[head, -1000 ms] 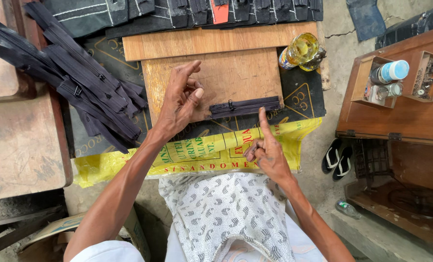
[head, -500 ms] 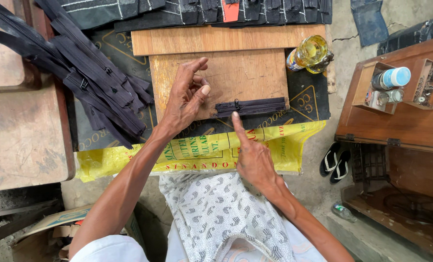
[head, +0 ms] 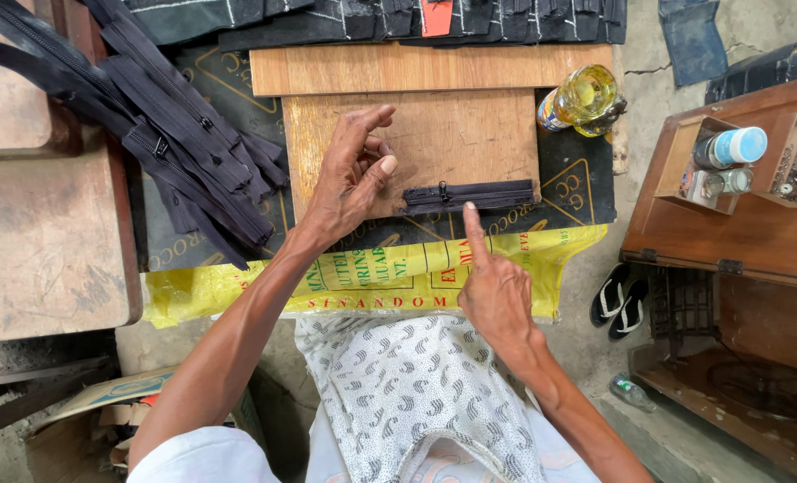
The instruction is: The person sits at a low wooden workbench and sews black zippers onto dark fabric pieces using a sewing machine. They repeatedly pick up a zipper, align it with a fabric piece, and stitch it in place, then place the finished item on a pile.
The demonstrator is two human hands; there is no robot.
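Since a moment ago my right hand has slid forward, and its forefinger now points up with the tip just touching the near edge of the short black zipper. The other fingers of that hand are curled together, gripping nothing. My left hand sits much as it did, heel on the wooden board, fingers spread loosely apart and empty, thumb tip just short of the zipper's left end.

That zipper lies flat across the near right corner of the board, its slider a little left of my right fingertip. To do this well, I judge, I should press the tape down with the left fingers so it cannot creep, then work the slider with the right thumb and forefinger, keeping the strip straight along the board's edge.

Well to the left of my left hand lies a heap of long black zippers. Beyond and to the right of my right fingertip a yellowish bottle lies on its side, near enough to knock if I sweep outward. Below both hands a yellow sack covers the bench edge. Farther right stands a wooden box with small containers.
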